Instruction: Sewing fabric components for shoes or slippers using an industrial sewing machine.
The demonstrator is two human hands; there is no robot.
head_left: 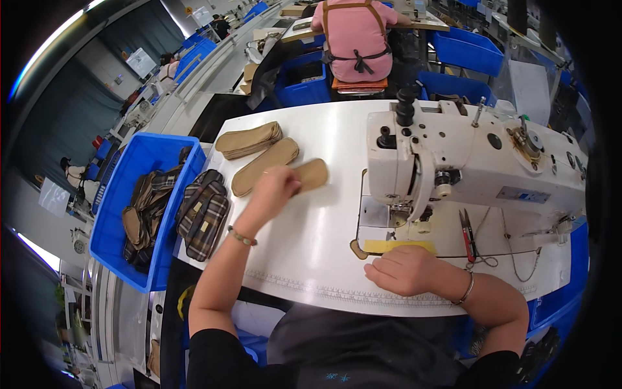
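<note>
Pinched in my left hand (273, 194) is a tan, rounded-end fabric piece (313, 174), slightly blurred, held just above the white table. Right beside that hand lies a stack of like tan pieces (264, 168), with another stack (249, 139) behind it. My right hand (405, 270) rests closed near the table's front edge, by the yellow strip (398, 246) in front of the sewing machine (440, 162). Its curled fingers hide whatever they may hold. The metal plate (376, 212) under the needle area shows no fabric on it.
A blue bin (146, 214) of plaid and tan pieces stands at the left. Between it and the stacks sits a plaid pouch (203, 214). Red-handled scissors (467, 238) and a cord lie right of the needle. A person in pink (356, 42) sits beyond the table.
</note>
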